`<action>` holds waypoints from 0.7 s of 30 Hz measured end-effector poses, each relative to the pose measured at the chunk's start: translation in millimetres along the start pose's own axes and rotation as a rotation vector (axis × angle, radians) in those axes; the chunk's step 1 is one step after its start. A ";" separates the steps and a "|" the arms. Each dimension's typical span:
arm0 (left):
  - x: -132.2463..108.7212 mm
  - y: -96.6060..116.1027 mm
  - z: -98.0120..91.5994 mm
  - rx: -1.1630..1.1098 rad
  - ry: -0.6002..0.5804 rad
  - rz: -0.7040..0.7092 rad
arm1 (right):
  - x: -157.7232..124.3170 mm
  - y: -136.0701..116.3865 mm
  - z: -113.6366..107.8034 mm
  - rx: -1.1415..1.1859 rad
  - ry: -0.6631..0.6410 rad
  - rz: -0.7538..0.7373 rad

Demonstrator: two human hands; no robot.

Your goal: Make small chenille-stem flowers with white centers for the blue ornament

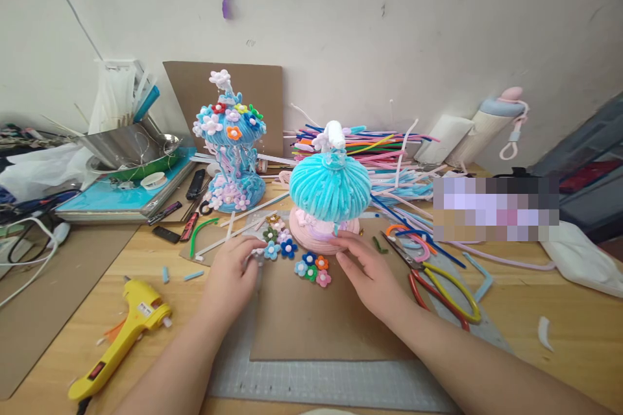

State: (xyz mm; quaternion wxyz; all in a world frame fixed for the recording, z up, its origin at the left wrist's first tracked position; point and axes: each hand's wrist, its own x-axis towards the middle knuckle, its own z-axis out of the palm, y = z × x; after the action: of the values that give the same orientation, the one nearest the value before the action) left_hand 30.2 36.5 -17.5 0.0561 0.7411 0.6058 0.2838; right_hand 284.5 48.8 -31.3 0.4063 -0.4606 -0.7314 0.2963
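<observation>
A turquoise domed pipe-cleaner piece with a white top stands on a round pink base. My right hand is at the base's right front edge, its fingertips close to or touching it, fingers apart. My left hand is beside a cluster of small flowers, fingers bent and thumb apart, with nothing visible in it. Blue flowers lie nearest that hand. Between the hands, a second group with an orange flower and a pink flower lies on the brown cardboard.
A yellow glue gun lies at left. Scissors with red and yellow handles lie at right. Behind stand a flower-covered blue piece, a metal bowl and bundled pipe cleaners. A grey cutting mat is under the cardboard.
</observation>
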 end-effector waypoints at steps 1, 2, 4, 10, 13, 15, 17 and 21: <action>-0.4 3.4 0.8 0.016 -0.033 0.057 | -0.2 0.6 0.2 0.000 -0.001 -0.005; -1.1 6.9 2.1 0.036 -0.075 0.105 | -0.4 1.1 0.5 0.001 -0.001 -0.012; -3.2 12.9 6.3 0.078 -0.163 0.161 | -0.6 1.8 0.8 0.002 0.000 -0.024; -8.2 18.8 15.2 0.101 -0.265 0.187 | -0.7 1.6 1.3 0.001 0.001 -0.024; -8.1 20.4 13.7 0.106 -0.263 0.181 | -0.2 1.7 2.0 0.003 0.015 -0.034; -7.8 22.1 12.3 0.116 -0.255 0.183 | 0.0 2.4 2.5 0.000 0.015 -0.038; -7.9 23.8 11.7 0.133 -0.258 0.200 | 0.1 3.6 2.8 -0.002 0.011 -0.038; -8.5 24.4 11.9 0.180 -0.258 0.218 | 0.3 5.7 3.0 -0.004 0.003 -0.039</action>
State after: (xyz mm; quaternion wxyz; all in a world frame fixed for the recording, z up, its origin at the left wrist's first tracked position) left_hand 56.3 25.4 -20.0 0.0356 0.8347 0.5326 0.1355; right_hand 284.2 51.1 -37.3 0.4122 -0.4475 -0.7403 0.2861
